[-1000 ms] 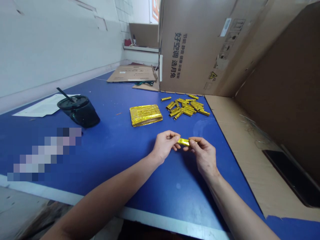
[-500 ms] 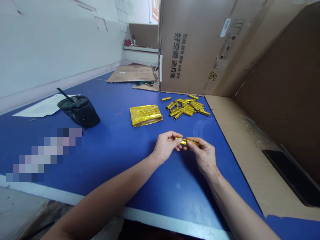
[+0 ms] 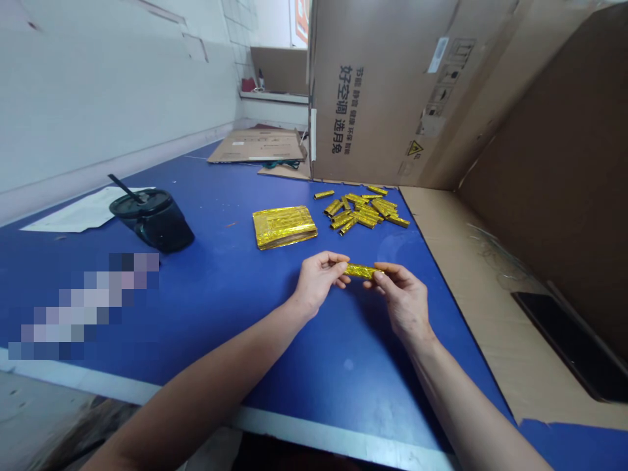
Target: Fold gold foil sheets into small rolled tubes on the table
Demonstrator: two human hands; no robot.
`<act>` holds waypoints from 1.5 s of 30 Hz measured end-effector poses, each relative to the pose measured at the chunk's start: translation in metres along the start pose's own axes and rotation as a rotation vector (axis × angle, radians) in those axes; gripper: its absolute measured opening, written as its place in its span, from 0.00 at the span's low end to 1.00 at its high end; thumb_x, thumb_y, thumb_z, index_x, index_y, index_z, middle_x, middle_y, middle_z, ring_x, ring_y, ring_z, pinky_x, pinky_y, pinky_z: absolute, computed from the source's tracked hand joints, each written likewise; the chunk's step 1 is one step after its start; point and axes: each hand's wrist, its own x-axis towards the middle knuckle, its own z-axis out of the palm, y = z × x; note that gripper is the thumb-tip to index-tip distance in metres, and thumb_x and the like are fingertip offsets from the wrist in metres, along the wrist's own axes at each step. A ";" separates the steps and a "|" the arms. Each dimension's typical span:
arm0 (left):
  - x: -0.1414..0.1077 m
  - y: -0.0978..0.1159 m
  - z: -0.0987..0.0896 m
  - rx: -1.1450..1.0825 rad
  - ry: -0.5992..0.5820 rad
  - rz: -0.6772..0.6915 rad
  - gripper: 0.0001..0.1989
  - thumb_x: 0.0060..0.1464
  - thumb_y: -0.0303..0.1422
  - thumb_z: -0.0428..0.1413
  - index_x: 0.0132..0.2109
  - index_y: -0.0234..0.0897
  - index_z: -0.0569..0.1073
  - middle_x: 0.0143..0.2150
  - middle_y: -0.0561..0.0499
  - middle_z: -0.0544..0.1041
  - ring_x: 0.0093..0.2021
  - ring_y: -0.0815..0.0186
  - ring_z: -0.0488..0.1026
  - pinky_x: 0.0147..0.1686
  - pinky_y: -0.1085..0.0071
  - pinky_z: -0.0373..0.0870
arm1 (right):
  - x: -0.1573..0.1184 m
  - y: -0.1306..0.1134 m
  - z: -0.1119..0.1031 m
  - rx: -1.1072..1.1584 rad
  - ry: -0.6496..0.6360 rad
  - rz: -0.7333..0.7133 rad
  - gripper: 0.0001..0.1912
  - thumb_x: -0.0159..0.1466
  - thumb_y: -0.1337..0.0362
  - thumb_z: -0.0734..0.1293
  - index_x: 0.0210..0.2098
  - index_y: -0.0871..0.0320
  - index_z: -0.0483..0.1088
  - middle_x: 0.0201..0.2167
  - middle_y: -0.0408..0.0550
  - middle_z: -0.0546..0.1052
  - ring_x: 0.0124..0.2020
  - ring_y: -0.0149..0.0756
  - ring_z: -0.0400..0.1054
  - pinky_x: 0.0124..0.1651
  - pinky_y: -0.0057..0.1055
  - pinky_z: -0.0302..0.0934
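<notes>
Between my hands, above the blue tabletop, is a narrow strip of folded gold foil paper [image 3: 362,271]. My left hand [image 3: 318,278] pinches its left end, thumb on top. At the other end, my right hand [image 3: 403,294] pinches it between thumb and fingers. Beyond them lies a pile of similar folded gold foil pieces [image 3: 366,212], some showing open, hollow ends. To the left of the pile sits a flat stack of gold foil sheets [image 3: 285,227], its layers visible along the near edge. Neither hand touches the pile or the stack.
A dark cup with a straw [image 3: 154,219] stands at the left, near a white paper sheet [image 3: 73,210]. Tall cardboard [image 3: 387,98] walls the back and right. A black phone-like slab [image 3: 569,347] rests on cardboard at the right. Flat cardboard [image 3: 260,145] lies at the back.
My hands have moved slightly apart along the gold foil strip, so more of its middle shows. The pile and stack stay as they were; the view has shifted a little.
</notes>
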 end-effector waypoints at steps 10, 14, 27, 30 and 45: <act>-0.006 -0.001 0.005 0.013 -0.113 -0.048 0.09 0.43 0.26 0.56 0.35 0.29 0.69 0.21 0.51 0.74 0.22 0.69 0.72 0.22 0.77 0.67 | -0.005 0.002 0.003 -0.038 -0.086 0.020 0.12 0.49 0.62 0.70 0.34 0.56 0.71 0.25 0.42 0.76 0.23 0.31 0.69 0.29 0.30 0.63; -0.006 -0.002 0.006 0.002 -0.125 -0.061 0.08 0.45 0.26 0.55 0.35 0.28 0.69 0.21 0.49 0.75 0.22 0.68 0.73 0.22 0.76 0.67 | -0.006 0.003 0.004 -0.051 -0.078 0.026 0.08 0.49 0.62 0.69 0.30 0.57 0.72 0.22 0.41 0.75 0.21 0.30 0.68 0.28 0.30 0.63; -0.005 -0.003 0.003 -0.021 -0.069 -0.059 0.10 0.44 0.34 0.57 0.32 0.30 0.69 0.20 0.53 0.71 0.19 0.72 0.70 0.18 0.79 0.64 | -0.006 0.003 0.005 -0.076 -0.042 0.019 0.08 0.50 0.63 0.68 0.30 0.58 0.72 0.19 0.43 0.75 0.21 0.32 0.68 0.28 0.31 0.62; -0.004 -0.003 0.001 -0.033 -0.045 -0.050 0.10 0.46 0.35 0.55 0.32 0.30 0.69 0.21 0.52 0.72 0.19 0.72 0.70 0.18 0.79 0.64 | -0.006 0.004 0.005 -0.029 -0.030 0.045 0.08 0.50 0.63 0.68 0.30 0.58 0.72 0.20 0.42 0.75 0.20 0.32 0.68 0.28 0.30 0.62; -0.007 -0.003 0.006 0.067 -0.105 0.020 0.09 0.45 0.29 0.55 0.35 0.29 0.68 0.21 0.53 0.71 0.20 0.71 0.71 0.19 0.77 0.67 | -0.007 0.001 0.004 -0.093 -0.124 0.012 0.07 0.51 0.64 0.68 0.30 0.58 0.73 0.23 0.42 0.75 0.21 0.28 0.66 0.27 0.28 0.60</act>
